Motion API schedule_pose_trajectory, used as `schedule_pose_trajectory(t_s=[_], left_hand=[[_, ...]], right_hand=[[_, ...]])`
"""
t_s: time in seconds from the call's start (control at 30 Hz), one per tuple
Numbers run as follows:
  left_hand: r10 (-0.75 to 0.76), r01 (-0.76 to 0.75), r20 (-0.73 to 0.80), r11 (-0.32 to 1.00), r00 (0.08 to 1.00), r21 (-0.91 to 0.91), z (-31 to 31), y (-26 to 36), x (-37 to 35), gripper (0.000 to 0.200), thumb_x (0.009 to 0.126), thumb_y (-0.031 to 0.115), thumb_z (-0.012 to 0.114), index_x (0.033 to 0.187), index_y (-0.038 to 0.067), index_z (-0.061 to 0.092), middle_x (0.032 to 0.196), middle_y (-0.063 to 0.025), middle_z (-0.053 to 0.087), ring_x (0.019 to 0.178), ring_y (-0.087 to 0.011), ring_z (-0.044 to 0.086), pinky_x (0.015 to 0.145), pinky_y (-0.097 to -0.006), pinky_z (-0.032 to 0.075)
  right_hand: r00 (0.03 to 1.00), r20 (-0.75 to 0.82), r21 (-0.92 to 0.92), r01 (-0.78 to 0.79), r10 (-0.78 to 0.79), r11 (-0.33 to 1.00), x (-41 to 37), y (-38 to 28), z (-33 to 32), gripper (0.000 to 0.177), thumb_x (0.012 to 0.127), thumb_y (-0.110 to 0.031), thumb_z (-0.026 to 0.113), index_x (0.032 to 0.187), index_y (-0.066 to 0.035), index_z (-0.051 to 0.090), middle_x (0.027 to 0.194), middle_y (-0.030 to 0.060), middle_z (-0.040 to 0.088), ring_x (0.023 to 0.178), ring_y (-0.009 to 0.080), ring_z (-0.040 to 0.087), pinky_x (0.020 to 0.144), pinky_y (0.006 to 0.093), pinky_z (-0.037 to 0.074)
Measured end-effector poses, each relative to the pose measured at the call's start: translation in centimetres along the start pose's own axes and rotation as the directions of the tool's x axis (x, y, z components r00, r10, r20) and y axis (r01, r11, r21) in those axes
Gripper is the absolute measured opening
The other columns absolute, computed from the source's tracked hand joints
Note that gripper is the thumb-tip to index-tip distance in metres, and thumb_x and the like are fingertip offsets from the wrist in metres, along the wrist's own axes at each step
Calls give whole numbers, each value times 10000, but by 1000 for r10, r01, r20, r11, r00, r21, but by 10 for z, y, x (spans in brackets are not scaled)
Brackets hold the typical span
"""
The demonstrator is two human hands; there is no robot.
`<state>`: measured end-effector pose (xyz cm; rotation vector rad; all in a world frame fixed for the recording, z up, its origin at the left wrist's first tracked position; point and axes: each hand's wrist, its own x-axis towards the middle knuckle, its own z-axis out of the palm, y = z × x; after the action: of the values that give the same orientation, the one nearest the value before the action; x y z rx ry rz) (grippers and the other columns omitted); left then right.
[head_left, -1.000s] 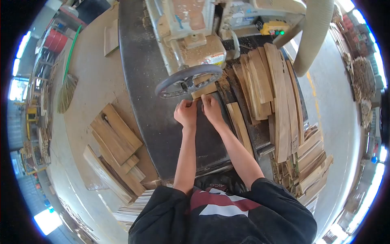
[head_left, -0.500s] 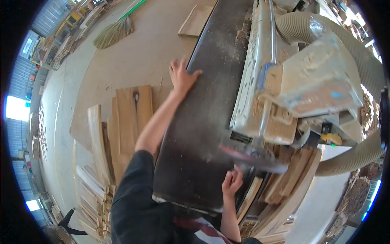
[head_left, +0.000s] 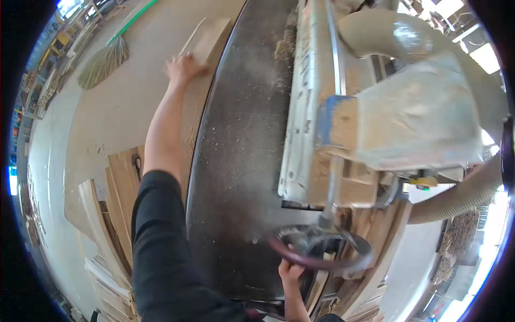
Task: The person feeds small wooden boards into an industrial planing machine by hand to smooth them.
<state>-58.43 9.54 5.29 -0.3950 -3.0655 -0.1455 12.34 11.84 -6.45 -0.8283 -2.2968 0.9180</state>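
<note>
My left hand [head_left: 185, 68] reaches far forward past the left edge of the dark machine table [head_left: 230, 161]. Its slightly blurred fingers are spread over the near end of a pale wooden board [head_left: 213, 40]. At the lower right, my right hand [head_left: 290, 270] has its fingers curled at the rim of a dark red handwheel [head_left: 316, 263], which partly hides the fingertips. Above the wheel stands a dusty machine head [head_left: 300, 107] with a plastic-wrapped hood [head_left: 413, 118].
Wooden boards [head_left: 120, 177] lean beside the table on the left. A straw broom [head_left: 104, 63] with a green handle lies on the floor. A ribbed hose [head_left: 456, 204] curves at the right, near stacked planks [head_left: 386, 231]. Sawdust lies on the table.
My left hand has moved from the table's left edge out to the pale board. My right hand has closed on the handwheel rim. The whole view has shifted.
</note>
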Motion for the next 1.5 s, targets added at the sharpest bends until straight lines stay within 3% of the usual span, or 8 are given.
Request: schedule_pose_trajectory(t_s=[0.13, 0.27, 0.43, 0.53, 0.67, 0.8, 1.03, 1.5], left_hand=[[-145, 219, 182, 831, 973, -511, -3, -20, -127, 764, 690, 718, 774, 1204, 153, 782, 1171, -199, 757, 1259, -389, 628, 1053, -528, 495], [-74, 45, -75, 942, 994, -333, -22, 2, -318, 845, 689, 567, 884, 1386, 142, 663, 1456, -254, 545, 1360, -530, 469, 1094, -663, 400], [165, -214, -247, 958, 955, -190, -38, -3, -539, 956, 605, 589, 921, 1392, 116, 655, 1466, -305, 491, 1208, -509, 541, 974, -604, 474], [384, -434, -203, 816, 901, -383, -43, -24, -628, 863, 557, 495, 967, 1293, 113, 729, 1479, -316, 493, 1190, -486, 569, 972, -569, 498], [565, -449, 50, 703, 824, -551, -33, -49, -697, 817, 583, 363, 973, 1331, 135, 735, 1566, -323, 446, 1281, -465, 540, 1053, -527, 475], [657, -543, 60, 667, 752, -510, -39, -39, -710, 817, 557, 308, 973, 1329, 192, 734, 1594, -233, 470, 1342, -408, 515, 1066, -510, 411], [718, -601, -88, 502, 690, -622, -13, 2, -683, 1137, 548, 388, 1001, 1527, 64, 520, 1538, -193, 544, 1391, -370, 512, 1071, -515, 392], [691, -553, 27, 600, 722, -578, 2, 61, -590, 1185, 670, 434, 951, 1618, 14, 377, 1556, -193, 511, 1500, -324, 413, 1185, -498, 291]], right_hand=[[996, -52, 187, -67, 78, 980, 48, -74, -16, 152, 1007, -160, 691, 1109, -49, 703, 644, 39, 533, 539, 92, 510, 520, 291, 434], [997, -59, 269, -26, 43, 963, 47, -61, -12, 189, 1012, -193, 710, 1126, -42, 705, 623, 34, 516, 540, 94, 497, 531, 287, 434], [993, -9, 298, -109, 117, 948, 39, -82, -32, 263, 999, -278, 733, 1069, -25, 733, 650, 90, 623, 550, 193, 604, 544, 341, 485], [910, 335, -15, -254, 244, 967, 9, -98, -65, 536, 973, -536, 671, 860, -22, 775, 794, 200, 744, 774, 409, 732, 672, 488, 556], [682, 464, -370, -430, 565, 824, -65, -96, -94, 860, 897, -805, 560, 671, 10, 715, 711, 229, 715, 711, 433, 716, 715, 498, 562], [373, 614, -92, -842, 696, 532, -117, -85, -114, 797, 940, -748, 593, 669, -8, 718, 600, 88, 649, 499, 206, 617, 496, 349, 484], [356, 642, 550, -831, 679, -84, -129, -71, -117, 498, 1043, -546, 606, 914, -69, 666, 591, -41, 487, 437, 90, 404, 423, 266, 278], [481, 454, 614, -779, 750, 127, -15, -72, -70, 427, 1104, -464, 523, 939, -74, 584, 629, -29, 489, 472, 79, 404, 424, 264, 268]])
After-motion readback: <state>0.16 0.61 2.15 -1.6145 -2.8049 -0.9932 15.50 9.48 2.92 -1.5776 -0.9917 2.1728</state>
